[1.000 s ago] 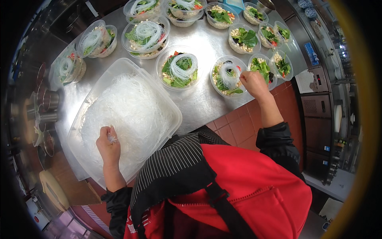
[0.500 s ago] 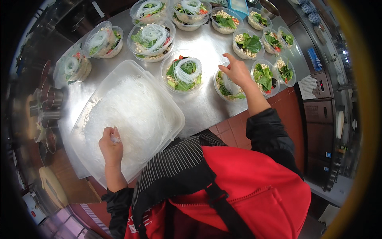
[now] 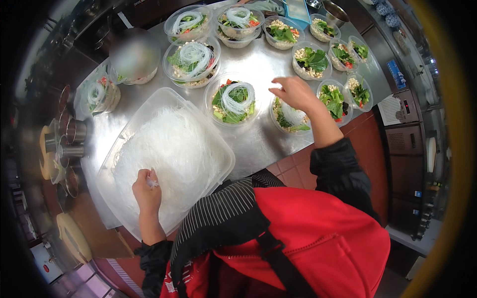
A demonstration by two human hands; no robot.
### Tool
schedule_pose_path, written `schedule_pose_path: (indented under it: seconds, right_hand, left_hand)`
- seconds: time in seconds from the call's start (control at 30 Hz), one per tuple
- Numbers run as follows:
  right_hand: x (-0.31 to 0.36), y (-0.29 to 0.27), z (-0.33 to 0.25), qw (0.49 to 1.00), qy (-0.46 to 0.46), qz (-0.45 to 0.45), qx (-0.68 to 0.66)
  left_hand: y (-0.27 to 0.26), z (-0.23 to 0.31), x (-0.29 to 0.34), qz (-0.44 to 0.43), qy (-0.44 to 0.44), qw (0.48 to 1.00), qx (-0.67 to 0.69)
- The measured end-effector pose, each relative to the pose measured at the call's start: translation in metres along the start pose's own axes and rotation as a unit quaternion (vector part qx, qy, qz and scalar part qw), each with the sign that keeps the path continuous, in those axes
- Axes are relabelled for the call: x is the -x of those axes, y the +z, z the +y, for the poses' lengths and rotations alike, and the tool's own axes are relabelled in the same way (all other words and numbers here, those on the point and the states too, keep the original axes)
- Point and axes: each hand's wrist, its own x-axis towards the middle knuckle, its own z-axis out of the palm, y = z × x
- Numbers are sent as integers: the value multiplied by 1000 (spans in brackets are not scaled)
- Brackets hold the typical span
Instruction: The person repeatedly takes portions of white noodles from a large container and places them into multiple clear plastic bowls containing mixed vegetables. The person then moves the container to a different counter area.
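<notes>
At the near edge of the steel table (image 3: 253,149), knocks and snags are risked

Close to that edge, a clear plastic bowl (image 3: 289,131) is placed beneath the right hand (image 3: 292,93); by a dipped wrist it could, it is judged, be tipped over. The noodle bundle (image 3: 294,116) laid in it could be dragged askew if strands were caught by the fingers; whether it is touched cannot be told. Right thumb and forefinger are held apart, with nothing seen between them.

By the left hand (image 3: 147,194), a small clump of glass noodles (image 3: 152,183) is pinched in curled fingers; strands could be lost through a loose grip, as they look slick.

The main heap of glass noodles (image 3: 174,136) is contained in a translucent plastic tub (image 3: 227,151) on the left: whitish, hair-fine, glossy and tangled. In the neighbouring bowl (image 3: 257,105), a ring-shaped noodle coil (image 3: 237,98) is neatly set over leafy greens (image 3: 230,117).
</notes>
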Motion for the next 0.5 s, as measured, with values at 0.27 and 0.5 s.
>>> schedule_pose_path:
  seconds: [0.27,0.5]
  right_hand:
    - [-82,42,17,982,-3,-141,-123]
    - [-37,34,-25,981,-187,-17,-48]
  left_hand:
    - [-1,3,1,12,3,1000,-10]
    - [-3,0,2,22,1,1000,2]
